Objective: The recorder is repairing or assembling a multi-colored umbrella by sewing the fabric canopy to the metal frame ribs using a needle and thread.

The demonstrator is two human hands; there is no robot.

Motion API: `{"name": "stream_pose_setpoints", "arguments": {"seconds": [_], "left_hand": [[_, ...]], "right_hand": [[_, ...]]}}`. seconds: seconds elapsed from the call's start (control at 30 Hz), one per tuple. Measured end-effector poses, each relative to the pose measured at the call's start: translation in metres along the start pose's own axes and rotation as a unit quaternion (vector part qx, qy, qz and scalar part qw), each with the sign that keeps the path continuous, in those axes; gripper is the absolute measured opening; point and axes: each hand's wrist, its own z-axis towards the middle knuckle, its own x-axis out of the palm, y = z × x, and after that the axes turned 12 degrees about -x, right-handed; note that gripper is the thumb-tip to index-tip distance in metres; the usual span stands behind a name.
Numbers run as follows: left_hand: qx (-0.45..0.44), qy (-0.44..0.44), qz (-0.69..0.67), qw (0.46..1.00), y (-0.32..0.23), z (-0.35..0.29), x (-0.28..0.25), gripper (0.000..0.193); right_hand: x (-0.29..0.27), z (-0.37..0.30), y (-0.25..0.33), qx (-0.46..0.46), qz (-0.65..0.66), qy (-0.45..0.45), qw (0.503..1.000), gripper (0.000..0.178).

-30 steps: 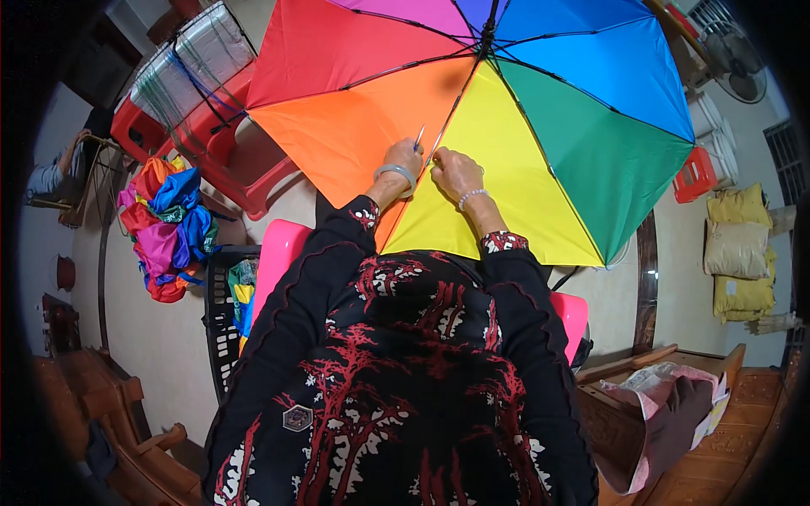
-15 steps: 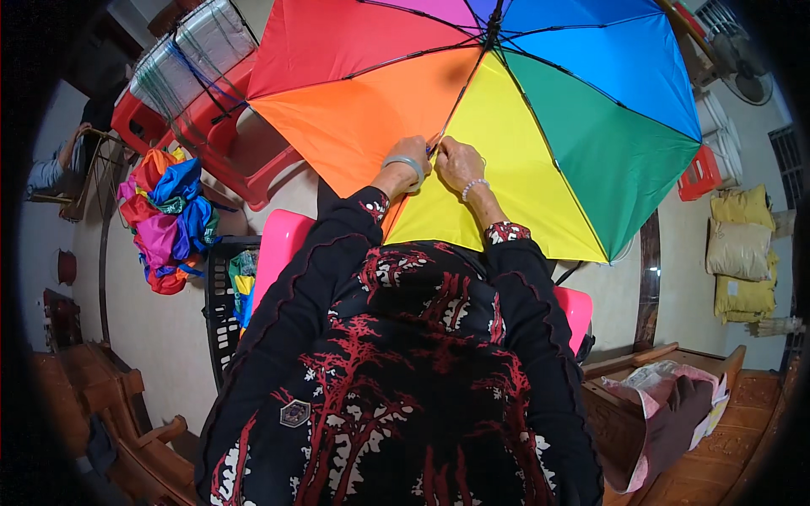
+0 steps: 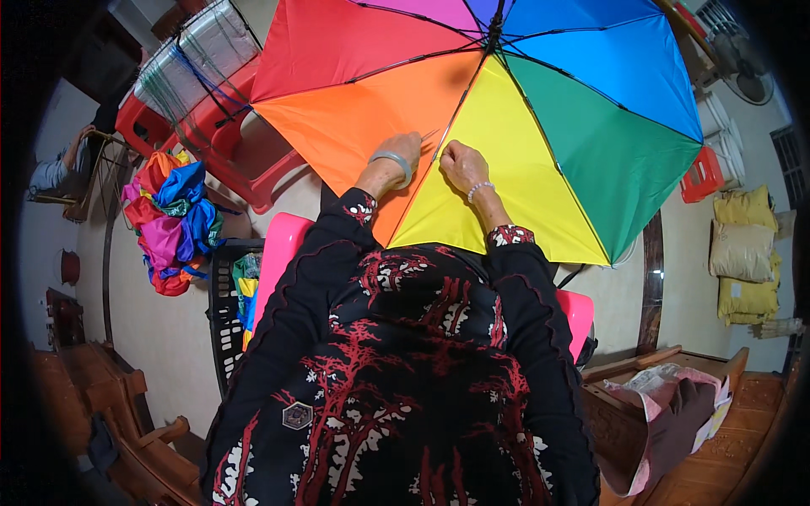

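Note:
An opened rainbow umbrella (image 3: 540, 185) lies inside-up in front of me, its ribs meeting at a black hub (image 3: 494, 38). My left hand (image 3: 398, 158), with a pale bangle at the wrist, is closed over the orange panel. A thin, pointed tip sticks out from its fingers toward the rib between orange and yellow; its kind is too small to tell. Just right of that rib, over the yellow panel, my right hand (image 3: 466, 166) is closed in a pinch, a beaded bracelet on its wrist. Whatever its fingers hold is hidden.
Left stands a pile of folded colourful umbrellas (image 3: 169, 219) beside a black basket (image 3: 224, 316). Behind are red stools (image 3: 266, 181) under a white foam box (image 3: 198, 63). Yellow sacks (image 3: 747, 253) lie right; wooden furniture flanks me. Another person's arm (image 3: 67, 164) shows far left.
My hands have come apart at the rib. The left one moved left and the right one slightly right and down. A thin pointed tip now shows at my left fingers.

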Motion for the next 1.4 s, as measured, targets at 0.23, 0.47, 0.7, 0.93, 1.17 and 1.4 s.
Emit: {"name": "stream_pose_setpoints", "arguments": {"seconds": [0.23,0.47,0.7,0.93,1.17,1.4], "left_hand": [[0.006,0.068,-0.033,0.997,-0.014,-0.015,-0.03,0.024],[0.02,-0.012,0.109,0.994,-0.018,-0.024,-0.018,0.017],[0.006,-0.046,0.121,0.992,-0.03,-0.023,-0.005,0.015],[0.042,-0.097,0.106,0.989,-0.023,-0.02,0.006,0.017],[0.059,-0.084,0.107,0.989,-0.022,-0.021,0.007,0.02],[-0.016,0.044,0.023,0.999,-0.02,-0.015,0.0,0.024]], "right_hand": [[-0.001,-0.001,-0.007,0.019,0.032,0.006,0.999,0.012],[0.0,0.003,-0.006,0.038,0.064,0.021,0.997,0.012],[-0.001,0.003,0.001,0.032,0.036,0.007,0.999,0.012],[-0.002,0.002,0.01,0.04,-0.002,0.008,0.999,0.013],[0.004,0.0,0.002,0.01,-0.021,-0.021,1.0,0.012],[0.004,-0.001,-0.013,0.015,0.126,-0.086,0.988,0.014]]}}
